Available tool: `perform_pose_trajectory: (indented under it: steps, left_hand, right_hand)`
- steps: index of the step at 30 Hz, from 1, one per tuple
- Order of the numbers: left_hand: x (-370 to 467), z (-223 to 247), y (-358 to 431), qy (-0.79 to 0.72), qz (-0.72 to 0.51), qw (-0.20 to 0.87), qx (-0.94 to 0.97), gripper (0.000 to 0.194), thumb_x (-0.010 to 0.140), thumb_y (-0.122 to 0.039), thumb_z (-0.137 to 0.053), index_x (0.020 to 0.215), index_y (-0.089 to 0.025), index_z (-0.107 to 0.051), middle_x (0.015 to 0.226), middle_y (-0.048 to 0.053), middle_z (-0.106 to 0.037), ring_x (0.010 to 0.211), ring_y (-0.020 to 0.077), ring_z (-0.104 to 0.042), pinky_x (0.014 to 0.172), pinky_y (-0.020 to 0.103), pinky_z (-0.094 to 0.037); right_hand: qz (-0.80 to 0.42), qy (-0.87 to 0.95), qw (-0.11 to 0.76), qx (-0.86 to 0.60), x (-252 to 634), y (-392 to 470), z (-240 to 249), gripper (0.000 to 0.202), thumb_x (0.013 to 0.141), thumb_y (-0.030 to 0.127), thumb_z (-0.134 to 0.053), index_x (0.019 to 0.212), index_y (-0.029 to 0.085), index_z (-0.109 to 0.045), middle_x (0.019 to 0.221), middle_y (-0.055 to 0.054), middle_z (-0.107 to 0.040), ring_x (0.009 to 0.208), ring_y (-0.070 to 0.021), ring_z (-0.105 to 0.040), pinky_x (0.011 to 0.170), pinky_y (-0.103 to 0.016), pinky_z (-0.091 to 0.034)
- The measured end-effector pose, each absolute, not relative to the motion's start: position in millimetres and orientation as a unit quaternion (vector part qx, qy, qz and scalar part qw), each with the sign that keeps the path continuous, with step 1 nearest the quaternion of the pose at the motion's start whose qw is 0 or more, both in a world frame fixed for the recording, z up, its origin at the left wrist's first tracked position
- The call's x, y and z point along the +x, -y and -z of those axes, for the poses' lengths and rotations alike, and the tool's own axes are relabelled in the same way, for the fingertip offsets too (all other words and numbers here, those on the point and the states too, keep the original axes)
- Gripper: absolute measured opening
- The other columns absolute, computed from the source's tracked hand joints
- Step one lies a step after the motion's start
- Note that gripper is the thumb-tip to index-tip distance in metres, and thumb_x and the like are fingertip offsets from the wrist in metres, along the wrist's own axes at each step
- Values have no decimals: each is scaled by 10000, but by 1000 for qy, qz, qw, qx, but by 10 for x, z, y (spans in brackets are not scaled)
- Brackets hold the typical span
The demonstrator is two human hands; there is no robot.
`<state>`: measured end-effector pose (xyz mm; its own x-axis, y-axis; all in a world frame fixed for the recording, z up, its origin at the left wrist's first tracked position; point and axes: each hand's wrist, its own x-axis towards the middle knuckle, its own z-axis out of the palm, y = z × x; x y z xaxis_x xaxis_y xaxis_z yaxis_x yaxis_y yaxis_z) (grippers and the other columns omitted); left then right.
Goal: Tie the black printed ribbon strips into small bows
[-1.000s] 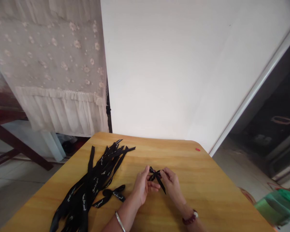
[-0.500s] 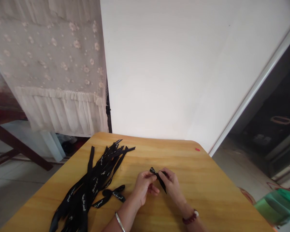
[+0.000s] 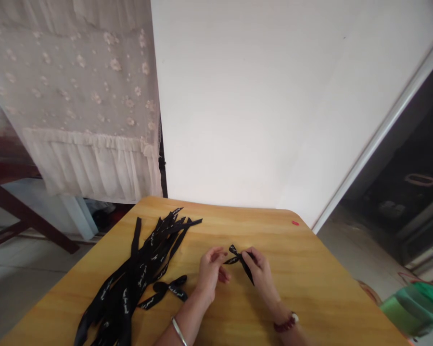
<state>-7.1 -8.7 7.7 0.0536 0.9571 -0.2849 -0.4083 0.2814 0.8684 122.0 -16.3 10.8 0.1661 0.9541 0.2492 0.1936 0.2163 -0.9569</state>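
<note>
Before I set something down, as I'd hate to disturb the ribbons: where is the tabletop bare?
The table is bare between the right hand and red piece, and along its right edge. Crowded: left side, with the ribbon pile and loose bow.

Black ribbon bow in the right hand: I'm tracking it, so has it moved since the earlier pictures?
Yes: the black ribbon bow has shifted slightly right, toward the small red object on the wooden table.
</note>
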Motion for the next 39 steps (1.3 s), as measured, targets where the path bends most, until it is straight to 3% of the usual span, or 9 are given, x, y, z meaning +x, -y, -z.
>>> perform_pose_trajectory:
  steps: [2,9,12,17,27,39]
  left_hand:
    - [-84,-96,69,-447,-546,645,292,346,596,-283,-643,891,-151,-517,947,75,-599,311,44,-489,283,189,-358]
    - [-39,-71,96,-373,-495,726,297,248,521,-154,-693,725,-123,-555,627,4,-578,476,125,-584,377,199,-433]
    - [-24,-62,122,-358,-489,735,303,216,512,-124,-698,682,-113,-565,628,21,-593,568,135,-590,462,217,-476]
    - [-28,-59,119,-341,-500,733,312,179,528,-116,-695,642,-107,-558,595,22,-601,549,109,-568,536,223,-485]
    - [-47,-86,115,-386,-505,711,301,185,566,-158,-650,667,-131,-498,573,12,-604,435,109,-558,345,179,-418]
    - [-44,-55,106,-361,-499,729,299,169,545,-118,-687,639,-107,-547,630,50,-651,631,187,-646,519,213,-500]
  right_hand:
    - [-334,562,549,-521,1220,168,-98,293,717,433,-524,607,163,-542,535,15,-487,507,-117,-428,447,-208,-326]
    - [-327,596,526,-511,1209,177,-59,243,736,394,-519,643,172,-551,596,-9,-535,580,-143,-495,502,-216,-381]
    - [-338,596,522,-508,1200,170,-43,228,735,383,-521,662,169,-550,615,-17,-546,603,-152,-513,526,-224,-400]
    - [-356,593,521,-500,1172,183,-44,221,724,375,-541,666,162,-549,621,-16,-543,603,-149,-514,515,-217,-405]
    - [-340,586,534,-505,1210,194,-23,322,803,432,-409,638,177,-516,585,-1,-513,557,-129,-471,511,-213,-377]
    - [-346,598,516,-506,1210,168,3,290,758,431,-466,655,170,-539,606,-20,-531,580,-151,-491,513,-220,-381]
